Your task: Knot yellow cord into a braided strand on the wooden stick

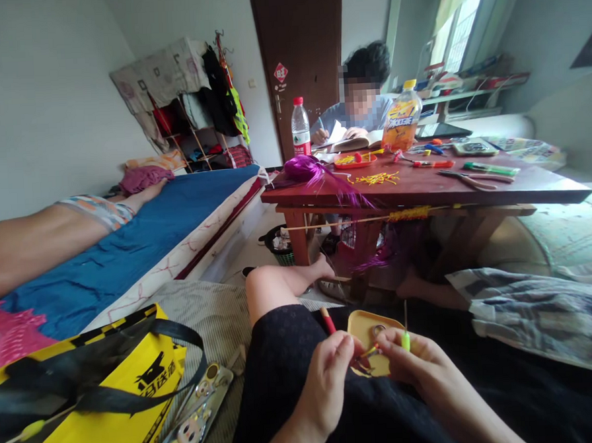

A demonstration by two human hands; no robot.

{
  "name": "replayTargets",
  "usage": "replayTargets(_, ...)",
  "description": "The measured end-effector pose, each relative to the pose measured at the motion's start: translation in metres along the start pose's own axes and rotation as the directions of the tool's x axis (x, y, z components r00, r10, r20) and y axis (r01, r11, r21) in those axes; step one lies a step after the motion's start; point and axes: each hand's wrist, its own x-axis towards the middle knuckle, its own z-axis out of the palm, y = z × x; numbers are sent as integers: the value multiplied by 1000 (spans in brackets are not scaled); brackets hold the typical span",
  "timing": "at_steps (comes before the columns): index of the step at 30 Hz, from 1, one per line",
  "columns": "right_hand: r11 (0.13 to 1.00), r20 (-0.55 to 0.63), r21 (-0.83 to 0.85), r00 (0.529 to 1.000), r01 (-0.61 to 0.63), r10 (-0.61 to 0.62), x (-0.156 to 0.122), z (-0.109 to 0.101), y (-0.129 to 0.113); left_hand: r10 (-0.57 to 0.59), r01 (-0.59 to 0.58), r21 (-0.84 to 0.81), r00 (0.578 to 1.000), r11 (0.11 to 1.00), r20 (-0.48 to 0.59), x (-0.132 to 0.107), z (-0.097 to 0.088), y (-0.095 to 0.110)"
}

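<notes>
My left hand (328, 365) is closed, thumb against the fingers, over my lap. A red stick-like piece with a tan end (327, 320) shows just above it; whether it is gripped is unclear. My right hand (415, 361) pinches one end of a small yellow-and-red strand (370, 352) that reaches to my left fingertips. A bright green piece with a thin spike (405, 340) sticks up between my right fingers. Beneath both hands lies a shallow yellow tray (365, 320) with a small metal ring (378, 329) in it. My fingers hide part of the tray.
A red-brown table (319, 192) stands ahead, bearing purple tinsel (306, 169), yellow pieces (377, 178), pliers (467, 181) and bottles (406, 120). A stick (346, 223) runs along its front. A person (368, 85) writes behind it. A yellow bag (150, 388) and phone (194, 418) lie left.
</notes>
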Motion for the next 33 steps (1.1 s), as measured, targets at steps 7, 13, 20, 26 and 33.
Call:
replayTargets(7, 924, -14, -312, 972, 220, -236, -6, 5, 3, -118, 127, -123, 990, 984, 72, 8, 8, 0)
replayTargets(13, 914, -67, -285, 945, 290, -321, -8, 11, 7, -133, 131, -208, 991, 969, 5, 4, 12, -2)
replayTargets(20, 909, -126, -355, 953, 217, -277, -12, 8, -2, -58, 53, -66, 995, 996, -76, -5, 3, -3)
replayTargets(26, 643, -69, -736, 921, 211, -382, -32, -1, 18, 96, -65, 197, 984, 978, -151, -3, -5, -3)
replayTargets(33, 350, 46, -906, 876, 239, -480, -36, -12, 39, 161, -106, 298, 973, 949, -164, -7, -5, -2)
